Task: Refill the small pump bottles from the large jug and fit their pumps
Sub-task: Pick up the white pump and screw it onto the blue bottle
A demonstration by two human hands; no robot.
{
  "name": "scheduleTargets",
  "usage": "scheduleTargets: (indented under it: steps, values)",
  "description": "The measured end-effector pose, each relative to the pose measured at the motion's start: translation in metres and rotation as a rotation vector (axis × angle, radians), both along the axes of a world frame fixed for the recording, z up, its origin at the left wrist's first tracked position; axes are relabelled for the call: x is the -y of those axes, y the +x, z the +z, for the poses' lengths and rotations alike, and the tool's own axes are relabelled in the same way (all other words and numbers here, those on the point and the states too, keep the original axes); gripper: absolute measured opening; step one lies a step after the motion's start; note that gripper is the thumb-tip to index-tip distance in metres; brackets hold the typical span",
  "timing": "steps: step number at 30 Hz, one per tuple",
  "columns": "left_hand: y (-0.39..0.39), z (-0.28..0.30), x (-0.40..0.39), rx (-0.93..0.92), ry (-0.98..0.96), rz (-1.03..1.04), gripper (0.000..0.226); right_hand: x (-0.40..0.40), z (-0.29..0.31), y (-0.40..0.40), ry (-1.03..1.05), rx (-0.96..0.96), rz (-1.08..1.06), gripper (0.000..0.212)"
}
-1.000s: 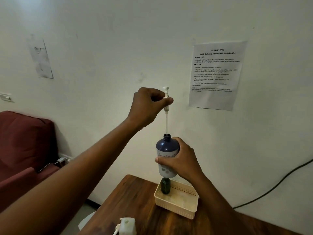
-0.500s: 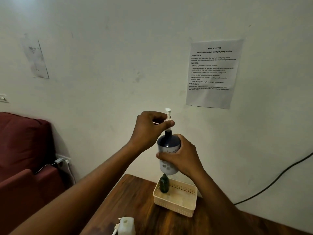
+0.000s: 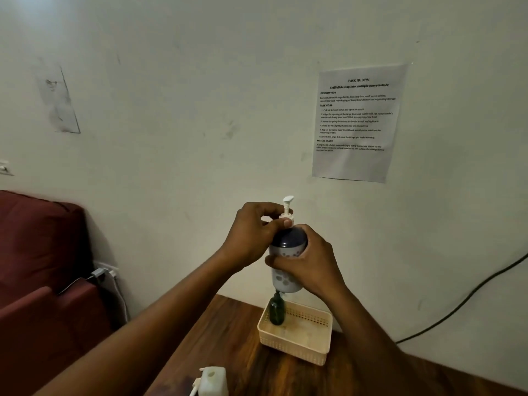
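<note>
At frame centre, the bottle (image 3: 287, 254) is gripped by the right hand (image 3: 310, 262); its pump (image 3: 287, 209) is pinched by the left hand (image 3: 253, 237).

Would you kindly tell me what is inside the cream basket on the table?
A dark green bottle stands in the basket's far-left corner; its top is hidden behind the held bottle. The rest looks bare.

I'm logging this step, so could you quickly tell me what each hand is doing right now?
Left hand: pinches the white pump at its collar.
Right hand: grips the blue-topped bottle.
</note>
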State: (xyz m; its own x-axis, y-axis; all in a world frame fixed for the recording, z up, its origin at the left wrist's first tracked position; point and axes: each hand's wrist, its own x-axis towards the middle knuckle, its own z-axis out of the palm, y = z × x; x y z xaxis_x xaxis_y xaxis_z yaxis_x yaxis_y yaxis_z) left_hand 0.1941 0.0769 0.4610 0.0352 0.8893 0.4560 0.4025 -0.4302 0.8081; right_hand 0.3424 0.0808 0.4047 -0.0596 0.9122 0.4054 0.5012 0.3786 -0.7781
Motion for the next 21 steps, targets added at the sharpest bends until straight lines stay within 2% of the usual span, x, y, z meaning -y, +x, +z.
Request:
scheduleTargets:
  steps: [4,7,9,13,14,19,21]
  values:
    - [0.0,0.0,-0.001,0.044,-0.023,-0.092,0.02,0.0,0.0,0.004,0.01,-0.027,0.013,0.073]
    - [-0.003,0.006,-0.002,0.007,-0.069,-0.147,0.015,-0.001,-0.001,0.006,-0.004,-0.026,0.008,0.073]
    - [0.0,0.008,-0.003,-0.001,-0.045,-0.115,0.003,-0.001,0.0,0.006,0.0,-0.018,-0.002,0.071]
    - [0.006,0.007,-0.008,0.065,0.019,-0.046,0.005,0.001,0.006,0.006,0.029,0.004,-0.003,0.07]
    - [0.005,0.01,-0.007,0.058,-0.005,-0.087,0.001,0.002,0.007,0.007,0.024,-0.014,0.003,0.069]
    - [-0.005,0.02,-0.006,0.05,-0.156,-0.368,0.022,0.005,0.009,0.013,-0.011,-0.089,0.059,0.076]
    - [-0.003,0.023,-0.004,0.012,-0.161,-0.375,0.022,0.005,0.008,0.014,-0.018,-0.092,0.058,0.072]
